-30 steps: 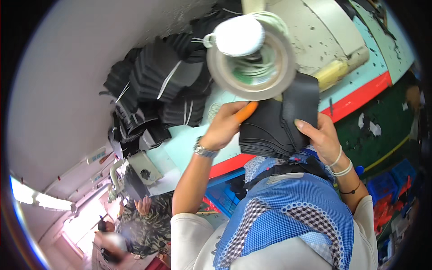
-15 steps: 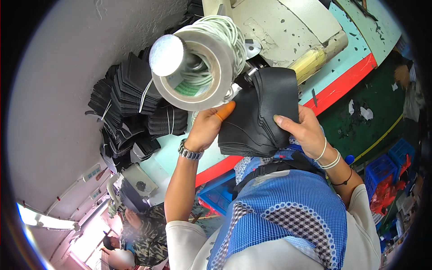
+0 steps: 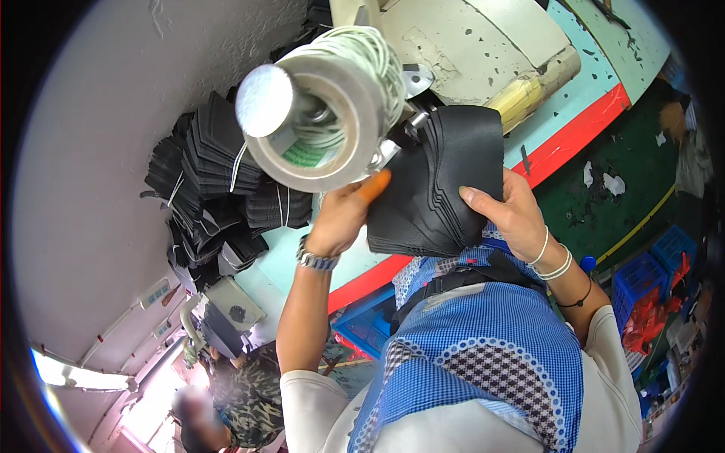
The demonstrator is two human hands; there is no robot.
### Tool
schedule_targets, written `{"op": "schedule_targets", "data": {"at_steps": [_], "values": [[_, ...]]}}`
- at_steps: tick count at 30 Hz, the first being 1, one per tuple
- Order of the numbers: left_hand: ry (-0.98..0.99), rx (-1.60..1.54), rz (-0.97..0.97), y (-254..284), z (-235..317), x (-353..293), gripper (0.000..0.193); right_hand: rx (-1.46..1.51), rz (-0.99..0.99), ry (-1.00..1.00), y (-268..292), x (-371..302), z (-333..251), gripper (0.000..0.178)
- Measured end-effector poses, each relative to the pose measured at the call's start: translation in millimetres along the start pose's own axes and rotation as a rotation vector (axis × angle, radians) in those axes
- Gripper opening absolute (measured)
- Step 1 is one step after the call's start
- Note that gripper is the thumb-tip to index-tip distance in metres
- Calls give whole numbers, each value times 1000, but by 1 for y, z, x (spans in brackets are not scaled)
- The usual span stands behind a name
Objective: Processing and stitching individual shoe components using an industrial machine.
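My right hand [image 3: 515,219] grips a fanned stack of black leather-like pieces [image 3: 419,200], its thumb lying on top near the right edge. At the stack's left edge is my left hand [image 3: 338,219], with an orange finger cot [image 3: 375,185] on the thumb; its fingers go under the pieces and are partly hidden. The far end of the stack sits close to the metal parts [image 3: 411,124] of a cream-coloured machine [image 3: 453,53]. Above my left hand stands a round metal holder [image 3: 332,162] with many pale green-white bands [image 3: 366,49] looped around it.
Bundles of black pieces [image 3: 219,151], tied with white bands, are piled by the wall at left. A red strip [image 3: 581,132] edges the pale green table. Blue crates [image 3: 638,287] stand on the green floor at right. Another person in a camouflage sleeve [image 3: 249,392] is at lower left.
The stack and both hands have shifted slightly, and its layers look a little more fanned. The other person at lower left has moved the head and a hand.
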State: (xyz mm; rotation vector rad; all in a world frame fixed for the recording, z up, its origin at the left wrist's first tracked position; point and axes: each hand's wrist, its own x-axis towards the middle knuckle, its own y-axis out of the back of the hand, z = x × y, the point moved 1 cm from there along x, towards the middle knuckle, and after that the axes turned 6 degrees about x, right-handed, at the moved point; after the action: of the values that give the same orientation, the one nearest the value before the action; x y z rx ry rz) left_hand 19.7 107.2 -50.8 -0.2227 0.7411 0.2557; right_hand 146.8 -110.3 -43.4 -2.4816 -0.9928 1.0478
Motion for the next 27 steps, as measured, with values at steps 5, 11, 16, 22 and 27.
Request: {"op": "schedule_targets", "data": {"at_steps": [5,11,16,22,27], "values": [[50,-290,50,-7,8,-24,29,-31,23,8,4,1,1,29],[152,260,13,1,-1,1,29,-92,13,19,3,1,1,29],[11,-68,-85,0,5,-18,35,-92,37,48,1,-5,2,31],[65,-17,-53,-1,5,-17,34,-161,31,130,0,-6,-1,32],[31,150,50,12,-23,12,37,-247,69,232,-5,-10,2,40]]}}
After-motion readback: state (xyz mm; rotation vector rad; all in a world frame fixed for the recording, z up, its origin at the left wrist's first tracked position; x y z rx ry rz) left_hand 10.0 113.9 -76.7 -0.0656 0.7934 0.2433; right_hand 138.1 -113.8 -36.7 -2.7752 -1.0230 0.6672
